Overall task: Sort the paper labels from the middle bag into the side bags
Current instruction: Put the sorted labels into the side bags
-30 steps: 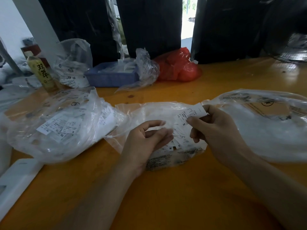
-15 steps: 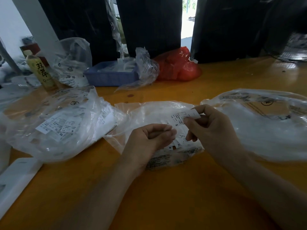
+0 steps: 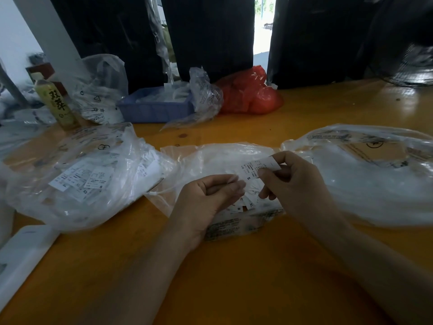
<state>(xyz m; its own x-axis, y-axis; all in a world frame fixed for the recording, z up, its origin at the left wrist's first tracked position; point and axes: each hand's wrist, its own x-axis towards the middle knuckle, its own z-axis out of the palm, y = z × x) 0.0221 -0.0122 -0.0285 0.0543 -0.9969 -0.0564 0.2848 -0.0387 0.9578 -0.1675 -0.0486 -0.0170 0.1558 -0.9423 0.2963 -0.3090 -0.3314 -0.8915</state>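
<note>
Three clear plastic bags lie in a row on the orange table. The middle bag [image 3: 218, 158] holds several small white paper labels printed with sizes. Over it, my right hand [image 3: 295, 184] pinches one white label [image 3: 255, 168] marked S between thumb and fingers. My left hand [image 3: 210, 198] hovers just left of that label with its fingers curled, their tips close to the paper; whether they touch it I cannot tell. The left bag [image 3: 77, 174] contains several labels. The right bag [image 3: 375, 177] looks mostly flat and white inside.
At the back stand a blue tray [image 3: 154, 109] with plastic in it, a red plastic bag [image 3: 250, 95], a yellow-green bottle [image 3: 55, 102] and more clear bags [image 3: 100, 90]. A white flat object [image 3: 21, 256] lies at the front left edge. Dark curtains hang behind.
My right hand has carried the label a little leftward and lower, toward my left hand. The left hand's fingers have curled in more beside it.
</note>
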